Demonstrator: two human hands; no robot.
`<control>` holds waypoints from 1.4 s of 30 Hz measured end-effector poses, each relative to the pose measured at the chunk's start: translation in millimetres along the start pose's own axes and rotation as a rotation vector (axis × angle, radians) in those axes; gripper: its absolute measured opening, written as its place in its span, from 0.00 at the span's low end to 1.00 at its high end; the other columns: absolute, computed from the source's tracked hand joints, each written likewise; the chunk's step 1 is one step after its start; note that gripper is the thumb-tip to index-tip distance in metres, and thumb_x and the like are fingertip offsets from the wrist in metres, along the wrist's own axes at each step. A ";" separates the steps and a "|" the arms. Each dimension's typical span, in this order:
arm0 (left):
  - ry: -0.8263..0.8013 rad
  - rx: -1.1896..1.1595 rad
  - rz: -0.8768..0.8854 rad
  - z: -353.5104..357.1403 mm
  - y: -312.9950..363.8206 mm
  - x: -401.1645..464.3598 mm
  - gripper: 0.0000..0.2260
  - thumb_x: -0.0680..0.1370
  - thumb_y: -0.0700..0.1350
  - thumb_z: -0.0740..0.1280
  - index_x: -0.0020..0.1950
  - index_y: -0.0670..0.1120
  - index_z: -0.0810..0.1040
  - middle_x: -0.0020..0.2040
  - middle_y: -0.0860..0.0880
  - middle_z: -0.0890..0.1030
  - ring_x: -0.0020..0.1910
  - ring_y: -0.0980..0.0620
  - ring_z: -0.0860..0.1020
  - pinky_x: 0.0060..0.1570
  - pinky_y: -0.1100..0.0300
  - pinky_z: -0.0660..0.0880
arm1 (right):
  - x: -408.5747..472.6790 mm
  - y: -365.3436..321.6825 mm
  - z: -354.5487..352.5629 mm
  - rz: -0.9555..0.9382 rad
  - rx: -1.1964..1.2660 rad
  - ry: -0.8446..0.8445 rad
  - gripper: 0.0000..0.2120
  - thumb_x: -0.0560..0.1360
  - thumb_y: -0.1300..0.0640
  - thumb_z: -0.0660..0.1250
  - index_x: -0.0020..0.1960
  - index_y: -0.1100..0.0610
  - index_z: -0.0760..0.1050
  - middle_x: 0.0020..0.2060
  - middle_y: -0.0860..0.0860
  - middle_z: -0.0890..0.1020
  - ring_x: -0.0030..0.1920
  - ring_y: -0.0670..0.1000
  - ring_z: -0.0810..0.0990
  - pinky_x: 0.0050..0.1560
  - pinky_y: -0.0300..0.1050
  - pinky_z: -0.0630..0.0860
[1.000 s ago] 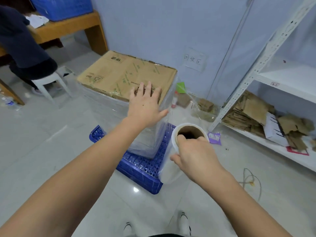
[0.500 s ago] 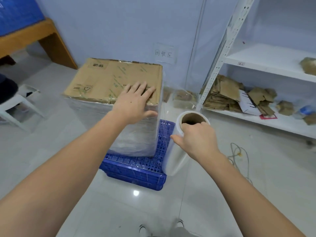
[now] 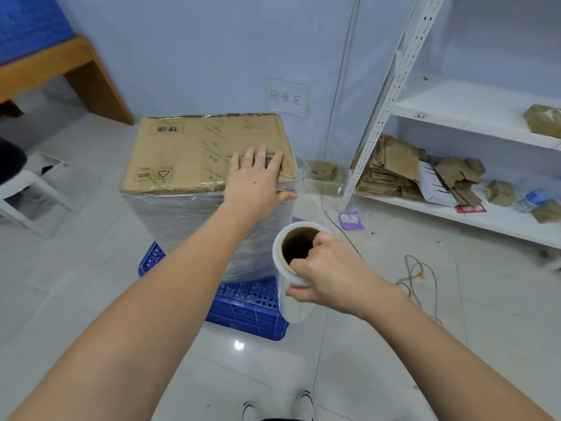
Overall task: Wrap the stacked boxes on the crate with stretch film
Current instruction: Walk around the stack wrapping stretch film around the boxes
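The left hand [image 3: 255, 180] lies spread flat on the stacked boxes [image 3: 209, 153]. The right hand [image 3: 329, 271] grips the stretch film roll [image 3: 288, 287] by its core. Mid-wrap; next likely means carrying the roll around, film taut.

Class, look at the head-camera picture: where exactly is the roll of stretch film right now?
The roll of stretch film is low and centre-right in the head view, held upright in the right hand, just right of the wrapped boxes and above the blue crate.

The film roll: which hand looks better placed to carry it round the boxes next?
The right hand: it already grips the film roll by its core beside the wrapped boxes. The left hand lies flat on top, probably steadying them.
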State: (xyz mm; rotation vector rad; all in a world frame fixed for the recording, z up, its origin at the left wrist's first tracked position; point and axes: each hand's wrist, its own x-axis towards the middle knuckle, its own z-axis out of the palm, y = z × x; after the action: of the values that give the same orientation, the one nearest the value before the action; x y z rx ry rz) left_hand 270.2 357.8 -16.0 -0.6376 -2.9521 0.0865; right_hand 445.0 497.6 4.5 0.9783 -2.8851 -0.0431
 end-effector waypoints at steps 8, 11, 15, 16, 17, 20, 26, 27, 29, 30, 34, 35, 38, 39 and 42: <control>-0.048 -0.054 -0.040 -4.4 -4.1 7.8 0.47 0.74 0.78 0.56 0.85 0.55 0.47 0.85 0.45 0.51 0.83 0.42 0.51 0.80 0.40 0.49 | -4.4 -9.1 -8.4 0.086 -0.012 -0.106 0.12 0.75 0.47 0.68 0.46 0.52 0.69 0.37 0.51 0.80 0.35 0.54 0.70 0.52 0.49 0.72; -0.108 -0.121 -0.033 -12.0 -6.7 12.1 0.49 0.72 0.77 0.63 0.85 0.55 0.49 0.85 0.45 0.51 0.84 0.42 0.50 0.80 0.39 0.48 | -10.2 -13.7 -13.9 0.152 0.001 -0.079 0.09 0.79 0.50 0.62 0.52 0.54 0.68 0.42 0.51 0.81 0.41 0.54 0.75 0.53 0.47 0.68; -0.155 -0.278 0.021 -25.4 -20.4 13.6 0.47 0.73 0.66 0.74 0.84 0.53 0.55 0.84 0.44 0.56 0.83 0.42 0.51 0.80 0.39 0.48 | -4.0 -19.6 -3.7 0.285 -0.013 -0.041 0.21 0.76 0.34 0.60 0.45 0.53 0.64 0.35 0.49 0.79 0.34 0.53 0.71 0.51 0.48 0.67; -0.178 -0.315 0.045 -28.1 -26.8 11.8 0.47 0.73 0.63 0.76 0.84 0.52 0.55 0.84 0.44 0.55 0.83 0.43 0.51 0.80 0.41 0.47 | -1.3 -19.5 -1.1 0.325 -0.016 -0.026 0.24 0.75 0.31 0.58 0.44 0.52 0.63 0.33 0.48 0.78 0.33 0.53 0.70 0.50 0.48 0.65; -0.197 -0.339 0.075 -30.0 -33.0 10.0 0.46 0.74 0.61 0.76 0.85 0.51 0.55 0.85 0.44 0.54 0.84 0.44 0.50 0.81 0.43 0.47 | 0.5 -17.8 -0.3 0.357 -0.010 -0.023 0.24 0.75 0.30 0.58 0.44 0.52 0.63 0.32 0.48 0.77 0.33 0.53 0.69 0.49 0.47 0.65; -0.211 -0.298 0.184 -29.5 -55.9 4.3 0.46 0.74 0.60 0.76 0.85 0.52 0.54 0.85 0.47 0.52 0.84 0.47 0.50 0.81 0.49 0.50 | 5.7 -15.5 -5.6 0.399 -0.006 -0.032 0.22 0.77 0.33 0.59 0.44 0.53 0.64 0.32 0.48 0.73 0.33 0.53 0.69 0.49 0.47 0.65; -0.196 -0.082 0.414 -22.6 -106.0 9.2 0.51 0.71 0.71 0.72 0.84 0.61 0.46 0.85 0.50 0.47 0.84 0.47 0.49 0.82 0.46 0.48 | 21.9 -19.7 -11.7 0.603 -0.086 -0.147 0.13 0.78 0.54 0.62 0.59 0.58 0.66 0.35 0.50 0.76 0.30 0.53 0.66 0.34 0.46 0.55; -0.197 -0.074 0.433 -21.4 -112.4 10.5 0.50 0.71 0.73 0.70 0.84 0.63 0.44 0.85 0.51 0.47 0.84 0.47 0.48 0.82 0.45 0.47 | 29.3 -19.7 -11.5 0.656 -0.064 -0.167 0.13 0.77 0.50 0.63 0.56 0.57 0.67 0.34 0.49 0.74 0.29 0.53 0.66 0.34 0.47 0.58; -0.189 -0.110 0.452 -17.5 -119.1 13.0 0.46 0.72 0.76 0.64 0.83 0.66 0.42 0.85 0.52 0.46 0.84 0.47 0.47 0.82 0.44 0.46 | 46.3 -20.0 -12.6 0.786 -0.003 -0.178 0.24 0.73 0.33 0.65 0.46 0.54 0.69 0.31 0.47 0.75 0.29 0.51 0.71 0.31 0.46 0.64; -0.182 -0.134 0.456 -14.9 -119.3 12.7 0.44 0.74 0.77 0.61 0.83 0.66 0.42 0.85 0.53 0.46 0.84 0.46 0.47 0.81 0.44 0.45 | 54.1 -21.2 -11.3 0.828 -0.006 -0.174 0.28 0.70 0.27 0.63 0.42 0.54 0.69 0.30 0.47 0.75 0.29 0.50 0.73 0.28 0.45 0.66; -0.166 -0.165 0.454 -4.8 -119.4 16.0 0.39 0.78 0.74 0.57 0.83 0.64 0.43 0.85 0.51 0.46 0.84 0.44 0.46 0.81 0.41 0.43 | 78.1 -27.0 -4.8 0.835 -0.041 -0.117 0.26 0.73 0.30 0.62 0.36 0.53 0.66 0.29 0.47 0.71 0.32 0.51 0.74 0.30 0.46 0.64; -0.160 -0.171 0.451 -3.6 -119.5 18.2 0.39 0.78 0.73 0.57 0.84 0.63 0.43 0.86 0.50 0.46 0.84 0.43 0.46 0.81 0.41 0.43 | 81.2 -29.4 -5.3 0.816 -0.030 -0.114 0.24 0.74 0.33 0.62 0.35 0.52 0.64 0.28 0.46 0.69 0.33 0.52 0.73 0.31 0.47 0.62; -0.169 -0.189 0.431 -4.2 -112.5 23.1 0.38 0.79 0.72 0.57 0.84 0.61 0.44 0.86 0.48 0.47 0.84 0.41 0.46 0.81 0.38 0.44 | 85.6 -42.6 -8.7 0.737 0.009 -0.165 0.22 0.75 0.36 0.61 0.34 0.52 0.62 0.28 0.46 0.67 0.34 0.53 0.71 0.33 0.47 0.62; -0.169 -0.184 0.420 -4.7 -107.8 24.8 0.38 0.80 0.72 0.56 0.84 0.61 0.44 0.86 0.48 0.46 0.84 0.40 0.46 0.80 0.38 0.44 | 86.1 -49.2 -8.8 0.711 0.012 -0.168 0.21 0.75 0.37 0.61 0.35 0.52 0.63 0.28 0.46 0.68 0.35 0.54 0.71 0.34 0.47 0.65; -0.173 -0.170 0.378 -7.9 -91.0 30.5 0.38 0.80 0.71 0.56 0.84 0.59 0.44 0.85 0.47 0.46 0.83 0.39 0.46 0.80 0.36 0.43 | 84.4 -64.7 -9.8 0.673 0.036 -0.124 0.19 0.75 0.37 0.61 0.37 0.51 0.66 0.30 0.48 0.71 0.37 0.55 0.73 0.36 0.47 0.68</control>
State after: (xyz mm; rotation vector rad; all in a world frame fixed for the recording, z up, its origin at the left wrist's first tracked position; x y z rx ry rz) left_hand 206.6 288.0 2.4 -1.2671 -2.9786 -0.0812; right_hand 418.5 394.9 17.3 -0.0319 -3.1693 -0.0021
